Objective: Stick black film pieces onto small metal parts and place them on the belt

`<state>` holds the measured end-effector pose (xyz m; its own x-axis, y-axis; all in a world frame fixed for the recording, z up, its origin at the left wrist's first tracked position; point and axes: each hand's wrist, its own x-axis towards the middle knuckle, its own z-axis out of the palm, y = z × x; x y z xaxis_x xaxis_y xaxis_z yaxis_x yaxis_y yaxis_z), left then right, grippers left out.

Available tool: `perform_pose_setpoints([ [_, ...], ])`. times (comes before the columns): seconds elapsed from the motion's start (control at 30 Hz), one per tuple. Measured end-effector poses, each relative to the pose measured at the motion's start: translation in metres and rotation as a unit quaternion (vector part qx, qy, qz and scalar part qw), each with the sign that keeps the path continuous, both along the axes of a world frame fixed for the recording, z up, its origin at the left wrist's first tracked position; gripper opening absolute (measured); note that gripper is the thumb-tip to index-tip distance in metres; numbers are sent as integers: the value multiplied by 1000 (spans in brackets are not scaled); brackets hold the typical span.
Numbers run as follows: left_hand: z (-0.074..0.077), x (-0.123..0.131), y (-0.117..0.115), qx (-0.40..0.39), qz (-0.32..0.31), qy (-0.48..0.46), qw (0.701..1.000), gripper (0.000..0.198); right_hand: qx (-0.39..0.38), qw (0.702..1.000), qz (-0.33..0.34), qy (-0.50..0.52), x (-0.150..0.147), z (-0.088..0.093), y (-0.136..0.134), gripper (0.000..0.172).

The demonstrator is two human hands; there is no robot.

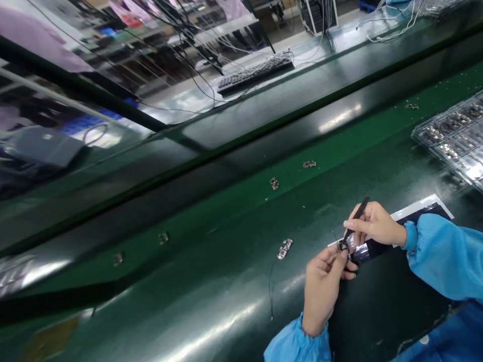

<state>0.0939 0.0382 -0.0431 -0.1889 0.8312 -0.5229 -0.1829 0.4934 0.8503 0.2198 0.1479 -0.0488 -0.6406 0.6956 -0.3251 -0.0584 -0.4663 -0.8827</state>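
Note:
Between the thumb and fingers of my left hand (325,281) is a small circuit board (343,246), partly covered by the fingertips. My right hand (377,223) grips black tweezers (356,218), their tips down at the board's upper side. Under both hands lies a dark sheet with a white border (420,211). Left of my left hand, another small circuit board (285,249) rests on the green work surface (226,281). Near it a thin black cable (270,291) lies loose.
Several small boards, one of them a bare board (309,164), lie along the green strip beyond the hands. At right stands a clear plastic tray (453,133) with rows of boards. A keyboard (256,75) and cables sit on the shelf behind; people in pink are in the background.

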Motion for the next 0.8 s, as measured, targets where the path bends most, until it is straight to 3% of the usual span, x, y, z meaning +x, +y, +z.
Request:
perform_pose_setpoints([
  [0.63,-4,-1,-4,7,12,9,1000,30,20,1000,19,-4,-1,-2,-3,38],
  [0.8,-8,-1,-5,13,19,26,999,31,90,996,-13,7,0,3,-10,31],
])
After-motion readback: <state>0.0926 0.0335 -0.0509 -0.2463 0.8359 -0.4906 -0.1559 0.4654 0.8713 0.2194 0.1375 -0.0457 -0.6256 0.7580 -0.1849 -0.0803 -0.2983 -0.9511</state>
